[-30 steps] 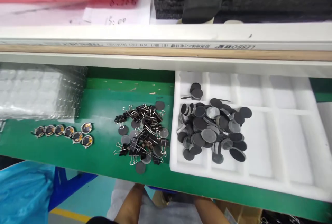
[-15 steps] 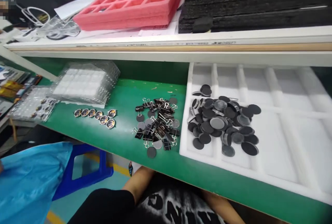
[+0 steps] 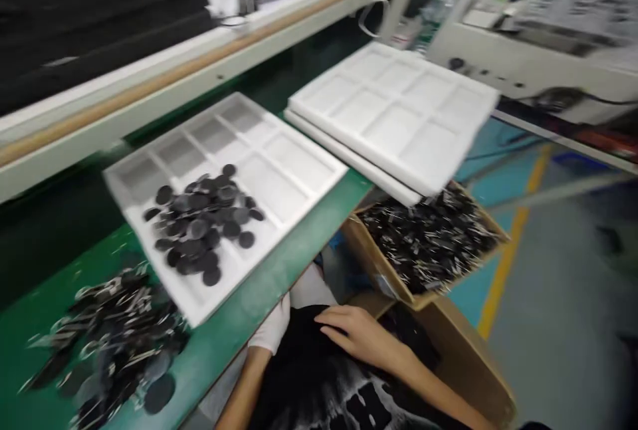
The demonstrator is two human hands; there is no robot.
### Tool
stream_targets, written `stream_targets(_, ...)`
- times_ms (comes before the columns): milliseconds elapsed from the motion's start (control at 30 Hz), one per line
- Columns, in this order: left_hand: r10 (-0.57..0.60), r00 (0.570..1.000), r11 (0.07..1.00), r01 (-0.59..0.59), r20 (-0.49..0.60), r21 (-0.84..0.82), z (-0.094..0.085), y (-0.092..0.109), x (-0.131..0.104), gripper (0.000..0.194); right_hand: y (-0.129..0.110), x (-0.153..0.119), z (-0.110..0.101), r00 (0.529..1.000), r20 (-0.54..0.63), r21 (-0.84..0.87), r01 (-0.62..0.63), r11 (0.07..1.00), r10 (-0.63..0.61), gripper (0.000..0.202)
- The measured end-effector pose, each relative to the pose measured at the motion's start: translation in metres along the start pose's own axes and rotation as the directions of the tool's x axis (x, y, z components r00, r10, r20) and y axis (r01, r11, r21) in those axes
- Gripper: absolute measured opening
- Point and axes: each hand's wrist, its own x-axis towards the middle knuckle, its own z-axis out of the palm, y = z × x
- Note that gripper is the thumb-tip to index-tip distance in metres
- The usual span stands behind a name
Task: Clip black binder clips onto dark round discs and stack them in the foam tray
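My left hand [image 3: 272,329], in a white glove, is low at the front edge of the green table [image 3: 269,287]. Its fingers are blurred and partly hidden, so their grip cannot be made out. Bare and with fingers stretched out, my right hand [image 3: 355,332] lies against the black clothing at my lap and holds nothing. Across the table edge, a white foam tray [image 3: 299,181] carries a heap of black round discs [image 3: 199,217]. To its left lies a blurred pile of black binder clips [image 3: 119,330], with several discs mixed in.
Stacked white compartment trays [image 3: 393,107] overhang the table's right end. Below them stands a cardboard box [image 3: 371,250] full of black binder clips with another open cardboard box [image 3: 468,350] beneath. A white shelf edge [image 3: 100,107] runs above the table, bearing black foam [image 3: 100,11].
My view has swung to the right, bringing the stacked trays, boxes and both hands into sight. The pink foam tray and the row of small round parts have left the picture.
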Motion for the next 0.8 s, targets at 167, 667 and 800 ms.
stream_targets(167,0.761,0.631,0.639,-0.769,0.151,-0.011,0.084,0.085,-0.020,0.049,0.036,-0.086,-0.132,0.530,-0.821,0.007,-0.365,0.931,0.213,0.028)
stream_targets(667,0.812,0.538,0.438,-0.818,0.226,0.374,0.212,0.284,0.062,0.072,0.213,-0.069,-0.227,0.244,-0.899,0.045,-0.775,0.630,0.363,0.069)
stream_targets(800,0.789,0.453,0.349,-0.887,0.416,0.304,0.232,0.318,0.074,0.073,0.215,-0.058,-0.222,0.324,-0.852,0.070,-0.708,0.702,0.411,0.065)
